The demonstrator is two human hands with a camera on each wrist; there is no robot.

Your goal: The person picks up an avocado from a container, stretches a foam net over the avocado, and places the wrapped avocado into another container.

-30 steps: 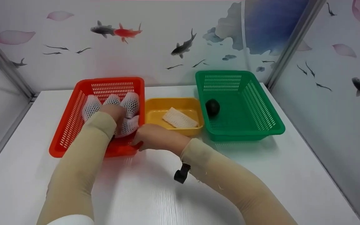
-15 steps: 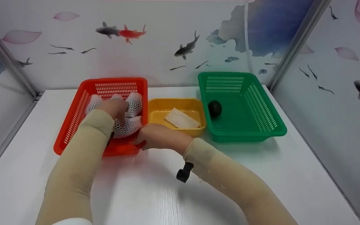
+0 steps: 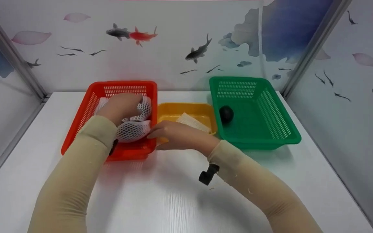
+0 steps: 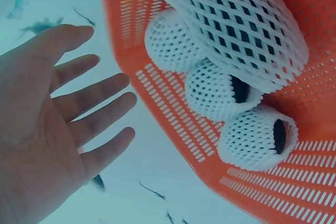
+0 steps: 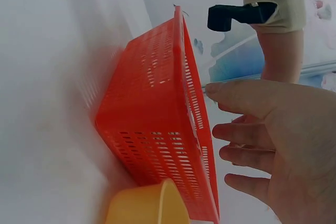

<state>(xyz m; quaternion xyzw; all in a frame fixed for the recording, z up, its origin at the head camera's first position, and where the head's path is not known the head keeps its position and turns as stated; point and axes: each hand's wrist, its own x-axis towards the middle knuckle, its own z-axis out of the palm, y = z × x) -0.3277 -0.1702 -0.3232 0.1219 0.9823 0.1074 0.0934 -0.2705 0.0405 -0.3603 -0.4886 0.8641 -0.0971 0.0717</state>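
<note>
In the head view my left hand [image 3: 123, 105] hovers over the red basket [image 3: 108, 83], which holds several dark oval fruits in white foam net sleeves [image 3: 133, 131]. The left wrist view shows this hand [image 4: 68, 108] with straight, spread fingers and a bare palm, beside the sleeved fruits [image 4: 257, 137]. Dark skin shows at the sleeves' open ends. My right hand [image 3: 181, 136] is at the basket's near right corner, its fingertips over the rim in the head view. Its fingers [image 5: 247, 156] are extended and hold nothing in the right wrist view.
Between the baskets stands a yellow tray [image 3: 170, 106] with a flattened foam net [image 3: 193, 122] in it, partly behind my right hand. A green basket [image 3: 270, 140] to the right holds one bare dark oval fruit [image 3: 226, 114]. Printed wall panels [image 3: 173, 19] enclose the white table [image 3: 160, 194].
My right hand has let go of the red basket's near rim and moved right, its fingers opening. The left hand has lifted up and back from the sleeved fruits. The head view has shifted slightly.
</note>
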